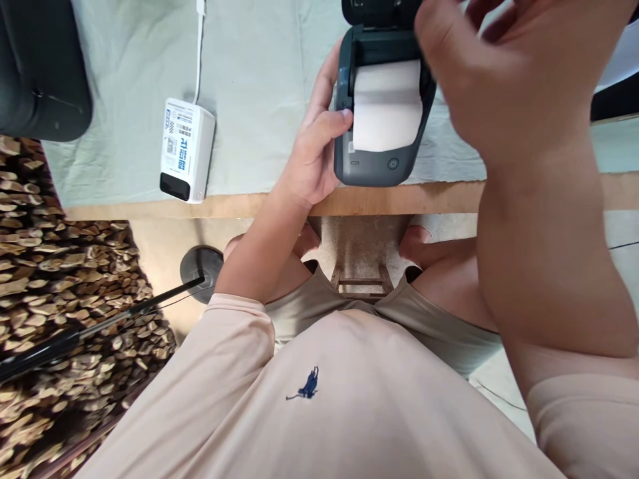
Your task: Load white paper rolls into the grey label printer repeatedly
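Observation:
A dark grey portable label printer (372, 169) is in my left hand (319, 143) over the table's front edge. My left thumb presses on its left side while the other fingers pass behind and beneath it. Its lid (382, 12) is raised, and a roll of white paper (387, 106) sits in the bay. A power button and a small slot-shaped mark show on its front end. My right hand (499, 73) is at the printer's upper right, by the lid's edge, blurred. Its thumb overlaps the printer's corner; I cannot tell whether the partly hidden, bent fingers grip anything.
On the pale-covered table (259, 80) lies a white power bank (184, 150) with a white cable (200, 53). A black object (42, 73) stands at the far left. Below are stacked firewood (40, 266), a black stand pole (140, 306) with a round base, and a wooden stool (362, 283).

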`<state>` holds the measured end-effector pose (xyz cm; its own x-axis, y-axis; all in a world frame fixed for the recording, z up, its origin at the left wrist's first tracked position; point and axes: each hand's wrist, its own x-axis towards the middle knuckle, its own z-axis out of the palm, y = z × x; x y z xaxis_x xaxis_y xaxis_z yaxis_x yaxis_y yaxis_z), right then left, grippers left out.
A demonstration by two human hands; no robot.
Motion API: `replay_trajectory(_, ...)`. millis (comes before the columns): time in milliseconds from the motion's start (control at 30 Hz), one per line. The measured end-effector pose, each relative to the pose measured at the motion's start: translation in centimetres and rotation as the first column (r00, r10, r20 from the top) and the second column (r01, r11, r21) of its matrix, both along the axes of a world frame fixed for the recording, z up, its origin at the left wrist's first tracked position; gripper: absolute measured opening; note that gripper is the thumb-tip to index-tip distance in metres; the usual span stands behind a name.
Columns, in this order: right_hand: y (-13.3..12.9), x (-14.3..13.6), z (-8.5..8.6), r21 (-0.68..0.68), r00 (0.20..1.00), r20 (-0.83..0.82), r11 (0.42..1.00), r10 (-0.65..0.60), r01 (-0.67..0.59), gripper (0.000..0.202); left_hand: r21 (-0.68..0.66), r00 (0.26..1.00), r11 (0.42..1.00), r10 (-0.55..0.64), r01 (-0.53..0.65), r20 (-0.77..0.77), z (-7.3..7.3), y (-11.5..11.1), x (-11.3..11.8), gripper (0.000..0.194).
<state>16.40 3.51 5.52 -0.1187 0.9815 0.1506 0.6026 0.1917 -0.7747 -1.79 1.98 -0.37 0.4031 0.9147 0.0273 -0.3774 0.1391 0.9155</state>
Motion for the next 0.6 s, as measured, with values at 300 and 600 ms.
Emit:
replay_trajectory(300, -0.6, -0.3, 2.2, -0.297, 0.744, 0.642, 0.955, 0.186, 0.018, 0.044, -0.248, 0.985, 0.962, 0.075, -0.111, -0.152, 0.3, -0.7, 0.5, 0.062)
replay_trajectory(600, -1.1, -0.6, 2.7, -0.267, 0.817, 0.559, 0.964, 0.139, 0.019, 0.056, -0.185, 1.000, 0.982, 0.019, -0.022, -0.014, 0.5, -0.6, 0.4, 0.052)
